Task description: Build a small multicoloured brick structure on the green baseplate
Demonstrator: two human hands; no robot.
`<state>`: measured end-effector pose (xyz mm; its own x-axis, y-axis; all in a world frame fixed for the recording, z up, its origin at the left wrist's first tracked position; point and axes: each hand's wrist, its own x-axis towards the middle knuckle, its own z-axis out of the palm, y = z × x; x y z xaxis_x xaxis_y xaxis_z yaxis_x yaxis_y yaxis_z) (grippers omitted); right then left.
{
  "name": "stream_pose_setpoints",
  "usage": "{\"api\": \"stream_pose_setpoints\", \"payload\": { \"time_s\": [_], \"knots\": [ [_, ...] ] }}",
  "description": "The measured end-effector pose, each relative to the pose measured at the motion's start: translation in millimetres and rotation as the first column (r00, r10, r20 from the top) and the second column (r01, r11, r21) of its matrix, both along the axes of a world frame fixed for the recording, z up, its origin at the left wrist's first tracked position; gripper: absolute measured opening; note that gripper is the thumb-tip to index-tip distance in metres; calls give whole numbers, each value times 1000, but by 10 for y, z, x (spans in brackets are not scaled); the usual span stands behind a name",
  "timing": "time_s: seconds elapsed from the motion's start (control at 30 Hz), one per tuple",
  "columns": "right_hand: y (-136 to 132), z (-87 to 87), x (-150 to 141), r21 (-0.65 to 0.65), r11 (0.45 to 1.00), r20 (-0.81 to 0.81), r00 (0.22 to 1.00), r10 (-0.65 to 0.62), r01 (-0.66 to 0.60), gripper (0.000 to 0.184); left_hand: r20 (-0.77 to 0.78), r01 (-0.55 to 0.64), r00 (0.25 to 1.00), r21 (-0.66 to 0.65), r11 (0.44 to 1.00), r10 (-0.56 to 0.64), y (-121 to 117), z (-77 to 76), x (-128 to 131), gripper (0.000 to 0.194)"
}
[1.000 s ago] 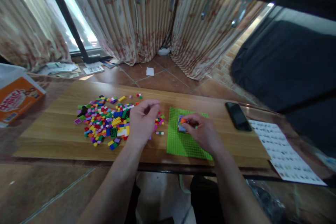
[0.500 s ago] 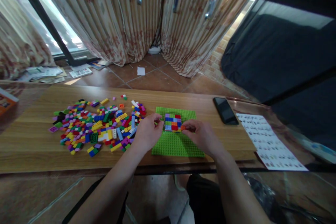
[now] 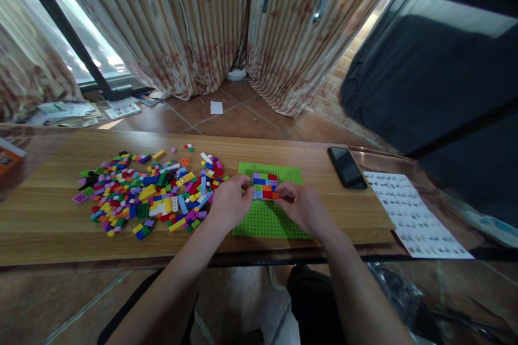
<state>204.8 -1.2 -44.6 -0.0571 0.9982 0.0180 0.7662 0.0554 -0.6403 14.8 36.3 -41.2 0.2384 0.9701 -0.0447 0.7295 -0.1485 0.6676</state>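
A flat block of coloured bricks (image 3: pixel 262 183), in purple, blue, red, orange and light blue, sits on the green studded baseplate (image 3: pixel 272 222). My left hand (image 3: pixel 231 200) is at the block's left edge, its thumb and forefinger bent against that side. At the near right corner, my right hand (image 3: pixel 301 206) pinches a small orange brick (image 3: pixel 275 195) against the block. The fingertips partly cover the orange brick, so whether it is pressed down fully cannot be seen. Left of the baseplate spreads a large pile of loose bricks (image 3: pixel 148 192) in many colours and sizes.
A black phone (image 3: pixel 347 167) lies on the wooden table (image 3: pixel 324 226), right of the baseplate. Beyond it, a white printed sheet (image 3: pixel 415 213) reaches the front edge. Striped curtains (image 3: pixel 283 38) hang behind the table, and papers (image 3: pixel 67 113) lie at the far left.
My right hand has moved slightly left, bringing the orange brick against the block's near right corner. My left hand stays at the left edge. The whole view has shifted slightly.
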Motion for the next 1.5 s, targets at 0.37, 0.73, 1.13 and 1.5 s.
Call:
{"api": "stream_pose_setpoints", "payload": {
  "time_s": [0.37,0.73,1.13,1.5],
  "knots": [
    [51,8,169,-24,997,-120,990,-71,69,19,-51,14,999,-14,1000,-15,-27,33,-2,27],
    [148,-209,141,-220,969,-182,972,-151,110,31,-46,42,998,7,999,-42,-44,-37,41,25],
    [144,-183,108,-193,973,-129,980,-155,129,31,-44,13,999,-13,1000,-13,-44,-54,78,24],
    [123,-138,46,-142,982,-32,991,-127,121,33,-22,5,1000,-5,1000,-5,-31,-102,72,24]
  ]
}}
